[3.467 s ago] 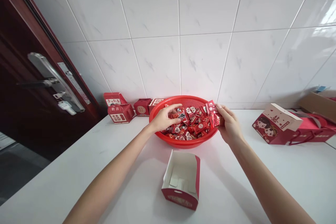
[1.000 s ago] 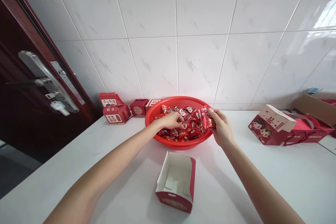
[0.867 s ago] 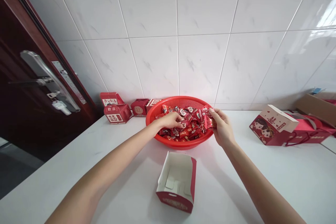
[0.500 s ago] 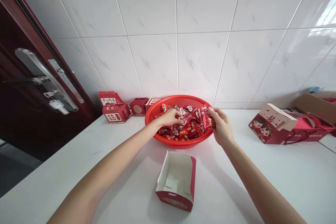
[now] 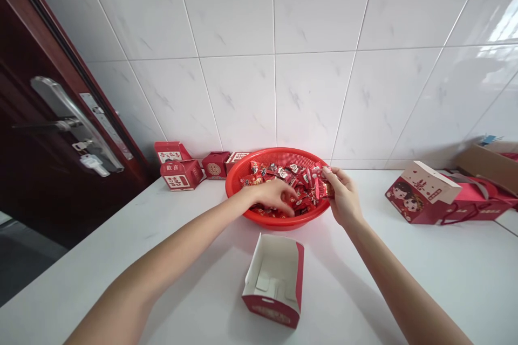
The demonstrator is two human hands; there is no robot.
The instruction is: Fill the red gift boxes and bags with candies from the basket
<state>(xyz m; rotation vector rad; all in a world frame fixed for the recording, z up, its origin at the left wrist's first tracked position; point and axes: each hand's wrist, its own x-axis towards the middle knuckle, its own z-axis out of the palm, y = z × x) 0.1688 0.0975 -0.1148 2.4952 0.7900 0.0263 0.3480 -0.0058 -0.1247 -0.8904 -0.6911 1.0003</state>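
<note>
Here's the heap of small red foil-wrapped sweets (image 5: 297, 173), piled inside the round red plastic basket (image 5: 279, 222), at the back of the white table (image 5: 194, 291) near the tiled wall (image 5: 243, 102). And there's the change: the left hand (image 5: 272, 194) has slid across the heap towards the right hand (image 5: 343, 194), and its fingers have come apart. It's half open now, fingers loosely curved and pointing down at the sweets, with nothing visibly in its hold; whether the fingertips touch the wrappers, I can't tell. So the picking side looks unloaded, while the other side has the goods: the right hand is closed over the basket's right edge, pinching shiny red-and-pink packets (image 5: 322, 187) between thumb and fingers. How many, it's hard to say.

Moving outward, just in front of the basket sits the open red-and-white cardboard box (image 5: 272, 310), its pale inner walls and folded bottom flaps facing up. Back left, small red printed cartons (image 5: 178, 177) line up by the wall, the nearest stretch of them close beside the basket. Well apart on the right, there's the long red gift box with cartoon faces (image 5: 423, 194), a brown cardboard box (image 5: 481, 164) behind it.
</note>
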